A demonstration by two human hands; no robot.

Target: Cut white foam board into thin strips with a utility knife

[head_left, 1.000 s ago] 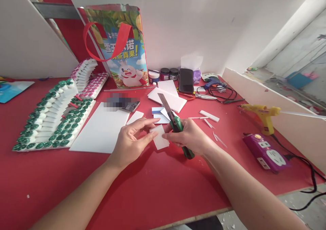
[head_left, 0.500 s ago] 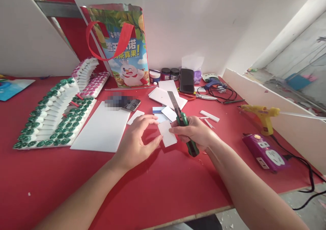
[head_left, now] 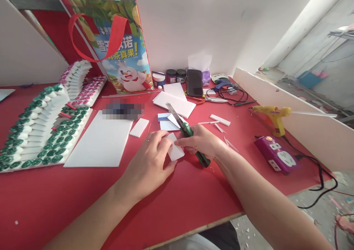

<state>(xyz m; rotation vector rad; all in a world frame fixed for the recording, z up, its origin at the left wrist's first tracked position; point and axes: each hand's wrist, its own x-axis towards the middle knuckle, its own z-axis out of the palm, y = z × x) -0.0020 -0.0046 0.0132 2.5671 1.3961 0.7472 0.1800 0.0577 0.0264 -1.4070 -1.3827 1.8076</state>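
- We see the right hand (head_left: 201,141) closed around the green knife (head_left: 204,159); the palm and wrapped fingers hide the middle of its handle.
- Blade is out, pointing away from us; it overlaps the cards (head_left: 163,126) behind, and we cannot tell whether it touches them.
- The small white card (head_left: 177,153) sits between the two hands, right thumb tip on its face; its upper corner and left edge are partly covered.
- Left hand (head_left: 151,159): fingers curled at the card's left edge, thumb apart below. Fingertips are hidden, so we cannot tell whether they grip it.
- We cannot make out whether the card rests on the red table (head_left: 193,202).
- A pixelated patch (head_left: 123,110) masks whatever lies at the top of the white board (head_left: 96,143).
- The green-studded model (head_left: 52,128) is cut off at the left edge.
- Jars (head_left: 176,76) behind: labels too small for us to read.
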